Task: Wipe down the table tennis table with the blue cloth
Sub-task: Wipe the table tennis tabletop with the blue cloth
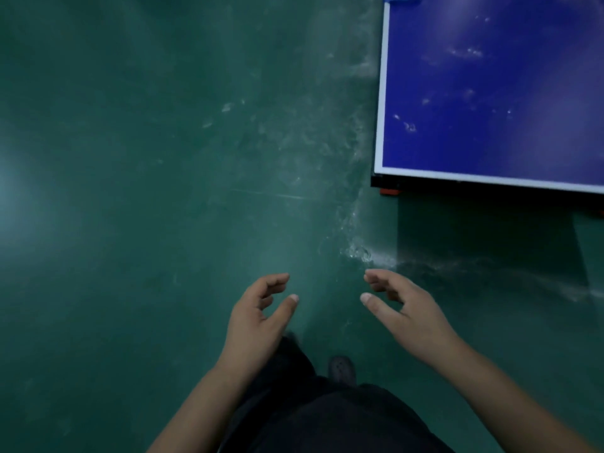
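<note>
Dim, soft overall; pale glare patches on table (490, 93) and floor (130, 191), dark shadow under table, wide-angle bending at edges.

No readable text, label or number shows anywhere, though the dim view may hide some.

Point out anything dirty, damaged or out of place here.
The table tennis table carries scattered whitish smudges. The green floor has pale scuff streaks beside the table's corner. Both the left hand and the right hand are empty.
</note>
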Demonstrator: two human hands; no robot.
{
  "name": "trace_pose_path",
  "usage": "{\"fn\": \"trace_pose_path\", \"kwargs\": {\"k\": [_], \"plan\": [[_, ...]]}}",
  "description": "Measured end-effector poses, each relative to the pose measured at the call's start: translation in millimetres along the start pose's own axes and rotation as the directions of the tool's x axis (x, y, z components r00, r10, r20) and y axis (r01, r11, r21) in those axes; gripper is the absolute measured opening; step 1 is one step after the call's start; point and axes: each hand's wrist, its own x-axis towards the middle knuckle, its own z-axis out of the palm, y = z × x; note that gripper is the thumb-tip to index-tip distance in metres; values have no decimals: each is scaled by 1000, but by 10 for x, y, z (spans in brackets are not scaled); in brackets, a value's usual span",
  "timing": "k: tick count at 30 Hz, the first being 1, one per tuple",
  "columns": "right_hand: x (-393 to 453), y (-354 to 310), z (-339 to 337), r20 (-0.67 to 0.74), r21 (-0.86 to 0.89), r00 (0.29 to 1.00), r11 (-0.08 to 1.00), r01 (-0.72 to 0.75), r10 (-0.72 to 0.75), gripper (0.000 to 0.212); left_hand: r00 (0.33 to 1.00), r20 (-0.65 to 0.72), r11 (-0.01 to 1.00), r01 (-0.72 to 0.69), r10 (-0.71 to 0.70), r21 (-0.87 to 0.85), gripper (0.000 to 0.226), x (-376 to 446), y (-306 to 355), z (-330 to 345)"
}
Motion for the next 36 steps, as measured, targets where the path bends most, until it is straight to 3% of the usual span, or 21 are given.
{"fn": "trace_pose_path", "kwargs": {"k": [10,17,24,36], "plan": [[2637,-738,-12,-88,50,990,993,-102,106,36,997,65,999,41,-43,30,28,2858,224,-345],[4205,-1311,-381,-214,133,962,981,-143,169,34,983,180,996,-45,31,76,29,4965,813,-375],[5576,-1479,-948,-302,209,930,966,-150,209,38,953,298,993,-79,51,84,31,6543,1352,160],[8276,-1675,-2585,-306,211,928,966,-149,210,40,929,348,979,-175,128,107,33,9293,2524,1372]]}}
